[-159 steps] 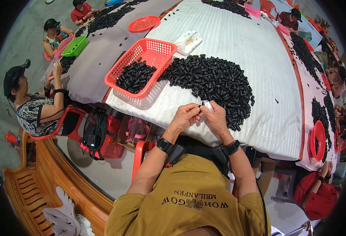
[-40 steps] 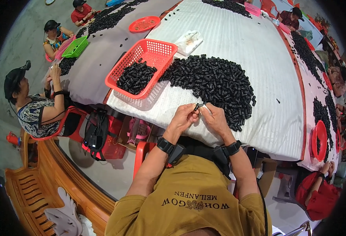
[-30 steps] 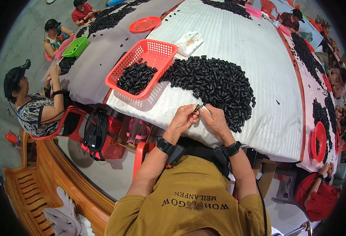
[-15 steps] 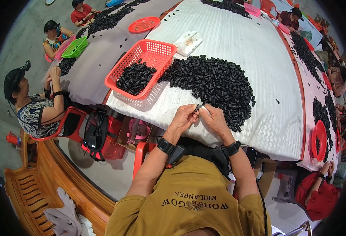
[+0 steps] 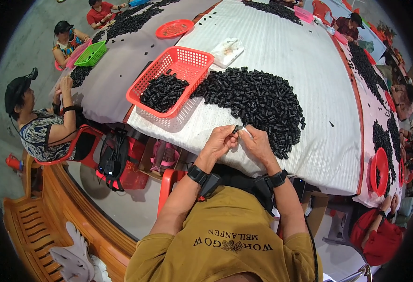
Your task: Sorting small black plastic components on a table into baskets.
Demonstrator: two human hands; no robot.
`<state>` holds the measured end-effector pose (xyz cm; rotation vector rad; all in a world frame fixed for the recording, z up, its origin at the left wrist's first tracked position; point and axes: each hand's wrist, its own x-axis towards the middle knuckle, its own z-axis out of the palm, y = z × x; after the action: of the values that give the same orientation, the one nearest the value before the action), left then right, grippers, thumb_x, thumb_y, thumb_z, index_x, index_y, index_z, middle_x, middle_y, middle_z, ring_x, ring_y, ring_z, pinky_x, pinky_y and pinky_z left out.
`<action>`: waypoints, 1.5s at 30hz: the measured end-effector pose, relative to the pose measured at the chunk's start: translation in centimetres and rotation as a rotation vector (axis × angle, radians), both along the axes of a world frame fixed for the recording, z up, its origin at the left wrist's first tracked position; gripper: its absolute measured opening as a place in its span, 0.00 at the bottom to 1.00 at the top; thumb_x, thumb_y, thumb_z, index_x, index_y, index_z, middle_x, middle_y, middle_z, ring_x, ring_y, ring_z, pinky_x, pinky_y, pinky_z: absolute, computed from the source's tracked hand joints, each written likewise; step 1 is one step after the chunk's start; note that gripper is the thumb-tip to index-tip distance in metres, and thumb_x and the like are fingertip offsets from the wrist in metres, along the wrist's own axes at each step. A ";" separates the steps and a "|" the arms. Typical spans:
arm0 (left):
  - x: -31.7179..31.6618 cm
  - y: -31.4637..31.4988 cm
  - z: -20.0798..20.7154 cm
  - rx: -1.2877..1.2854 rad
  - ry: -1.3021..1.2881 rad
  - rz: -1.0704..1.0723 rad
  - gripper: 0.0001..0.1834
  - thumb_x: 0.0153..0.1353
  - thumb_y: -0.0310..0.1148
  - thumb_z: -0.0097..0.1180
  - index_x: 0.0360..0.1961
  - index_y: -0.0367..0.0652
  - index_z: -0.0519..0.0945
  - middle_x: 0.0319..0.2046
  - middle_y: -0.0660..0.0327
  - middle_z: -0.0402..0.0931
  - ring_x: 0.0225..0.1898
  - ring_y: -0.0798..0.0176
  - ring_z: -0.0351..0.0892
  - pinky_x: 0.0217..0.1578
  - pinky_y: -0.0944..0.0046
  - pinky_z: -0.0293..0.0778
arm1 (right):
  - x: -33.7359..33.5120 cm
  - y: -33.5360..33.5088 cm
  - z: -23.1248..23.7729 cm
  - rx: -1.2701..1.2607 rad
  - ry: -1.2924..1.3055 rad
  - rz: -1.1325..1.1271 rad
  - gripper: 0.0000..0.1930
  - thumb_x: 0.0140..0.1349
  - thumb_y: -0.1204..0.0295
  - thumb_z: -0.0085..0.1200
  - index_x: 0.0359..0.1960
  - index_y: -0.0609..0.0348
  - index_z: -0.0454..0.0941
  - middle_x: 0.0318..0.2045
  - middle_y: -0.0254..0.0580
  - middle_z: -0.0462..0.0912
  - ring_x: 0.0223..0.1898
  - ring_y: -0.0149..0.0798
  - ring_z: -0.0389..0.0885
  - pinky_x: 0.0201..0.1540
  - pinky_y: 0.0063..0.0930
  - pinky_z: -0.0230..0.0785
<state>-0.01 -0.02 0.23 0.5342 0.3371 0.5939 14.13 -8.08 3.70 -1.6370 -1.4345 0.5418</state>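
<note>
Near the front edge of the cloth-covered table, my left hand (image 5: 219,142) pinches a small black piece (image 5: 236,129) between thumb and fingers. Right beside it, my right hand (image 5: 258,144) is closed with its thumb toward the piece. A sliver of something pale shows at its fingertips, too small to name. Just beyond both hands spreads a large heap of short black cylindrical pieces (image 5: 263,101). Touching the heap's left side stands a red plastic basket (image 5: 192,70), part filled with similar black pieces (image 5: 164,91).
Behind the basket lies a white packet (image 5: 227,51), with a red round tray (image 5: 174,29) farther left. A green basket (image 5: 90,54) stands by people seated on the left. More black heaps and a red basin (image 5: 380,171) lie to the right. A wooden bench (image 5: 37,230) is at lower left.
Both hands stay in almost the same place, with the black piece still in the left fingertips. The view has shifted very slightly.
</note>
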 end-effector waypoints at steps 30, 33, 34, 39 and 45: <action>-7.5 7.0 9.9 0.663 0.620 1.106 0.07 0.59 0.28 0.50 0.37 0.35 0.71 0.22 0.61 0.73 0.19 0.73 0.70 0.19 0.74 0.68 | 0.8 -0.5 -0.7 0.062 0.325 0.001 0.17 0.60 0.63 0.48 0.19 0.63 0.66 0.11 0.37 0.64 0.15 0.26 0.60 0.19 0.25 0.56; -5.1 6.1 7.8 1.020 0.682 0.853 0.03 0.58 0.26 0.51 0.31 0.38 0.75 0.20 0.65 0.72 0.19 0.76 0.68 0.19 0.75 0.66 | 0.5 -0.8 -0.1 0.010 0.553 0.035 0.17 0.61 0.63 0.47 0.19 0.60 0.67 0.11 0.32 0.66 0.13 0.23 0.62 0.16 0.21 0.56; -3.6 5.2 7.1 1.039 0.662 0.723 0.04 0.58 0.27 0.51 0.29 0.39 0.76 0.20 0.66 0.72 0.20 0.77 0.68 0.20 0.75 0.66 | 0.5 -0.8 -0.2 0.030 0.580 0.045 0.16 0.61 0.63 0.47 0.19 0.59 0.67 0.11 0.30 0.67 0.12 0.22 0.62 0.15 0.19 0.56; 1.4 3.3 3.9 1.605 0.866 0.482 0.07 0.51 0.20 0.49 0.32 0.37 0.76 0.29 0.53 0.74 0.32 0.51 0.74 0.34 0.59 0.70 | 0.4 -0.8 -0.1 0.042 0.522 0.051 0.15 0.63 0.63 0.45 0.22 0.59 0.69 0.12 0.28 0.68 0.12 0.20 0.64 0.14 0.15 0.56; 2.6 3.7 2.8 1.866 1.023 0.355 0.12 0.48 0.19 0.50 0.36 0.38 0.75 0.35 0.53 0.69 0.37 0.48 0.68 0.40 0.56 0.66 | 0.4 -0.7 0.2 0.037 0.525 0.043 0.14 0.62 0.64 0.45 0.22 0.59 0.69 0.11 0.28 0.68 0.12 0.20 0.64 0.14 0.16 0.56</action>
<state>2.57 3.70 3.08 2.6590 0.8012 0.8290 14.57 -8.82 3.90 -1.3068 -1.0799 0.8880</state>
